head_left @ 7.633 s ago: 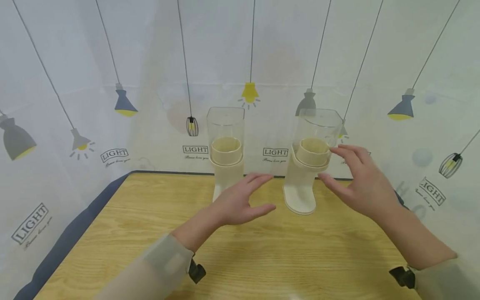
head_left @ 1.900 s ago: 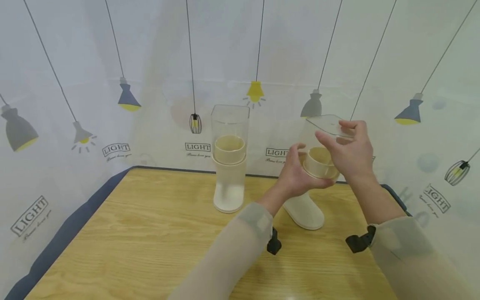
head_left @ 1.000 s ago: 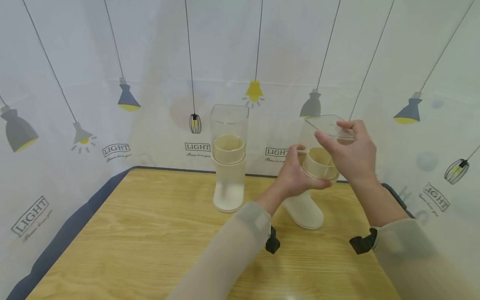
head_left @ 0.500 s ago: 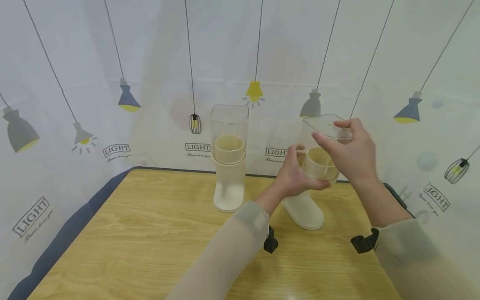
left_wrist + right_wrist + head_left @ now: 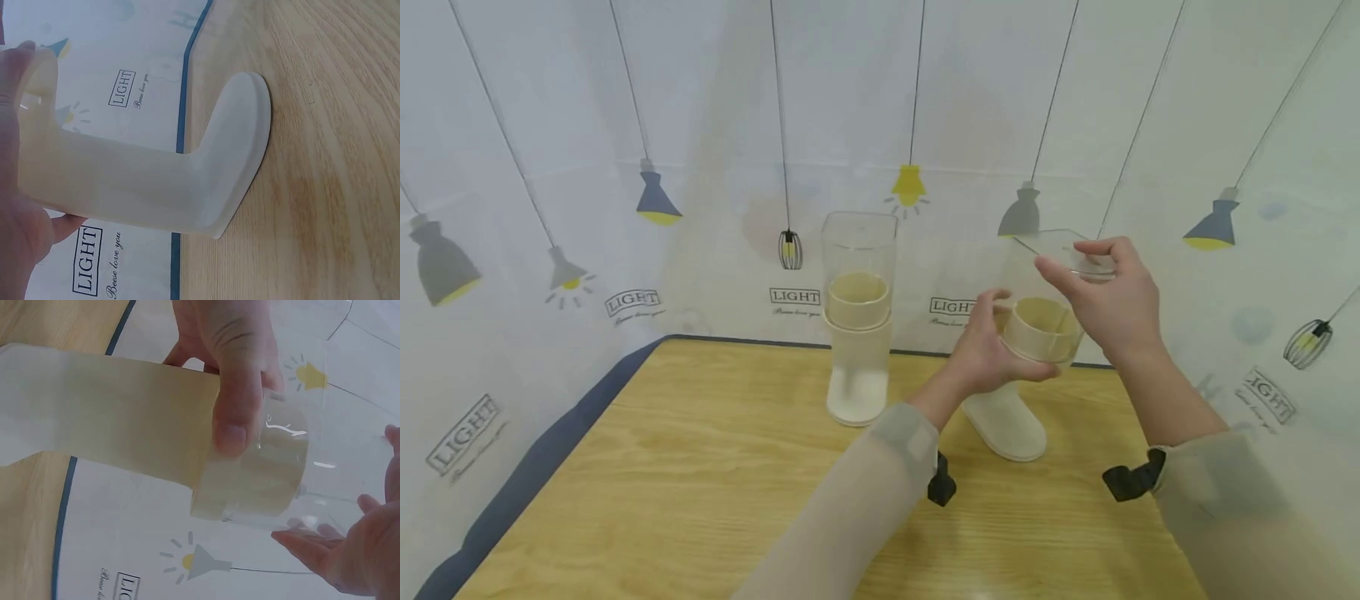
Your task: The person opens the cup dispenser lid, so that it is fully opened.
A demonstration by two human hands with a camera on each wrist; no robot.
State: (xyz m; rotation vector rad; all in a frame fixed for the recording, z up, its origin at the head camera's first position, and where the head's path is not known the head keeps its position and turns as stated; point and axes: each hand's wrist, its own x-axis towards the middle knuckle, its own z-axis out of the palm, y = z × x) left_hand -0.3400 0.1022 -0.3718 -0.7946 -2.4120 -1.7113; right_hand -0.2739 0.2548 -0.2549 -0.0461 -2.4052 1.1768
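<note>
Toward the right of the head view is a cream stand (image 5: 1009, 427) with a rounded foot and a round collar on top. Around its collar my left hand (image 5: 983, 354) is wrapped, the thumb along the near side. A clear plastic container (image 5: 337, 456) sits over the cream ring (image 5: 1037, 329) at the collar. My right hand (image 5: 1122, 308) holds this container near its top, thumb on the near side and fingers on the far side. In the left wrist view, the stand (image 5: 119, 178) has its foot on the table and looks slightly tilted.
A matching cream stand (image 5: 856, 383) with its own clear container (image 5: 860, 250) stands upright to the left. The wooden table (image 5: 700, 467) ends at a dark blue edge, with a lamp-printed sheet (image 5: 715, 125) hanging behind it.
Earlier both hands were apart from the right container; now the left grips the stand's collar and the right the container. The stand's foot has come nearer. Lately the right hand shifted slightly right.
</note>
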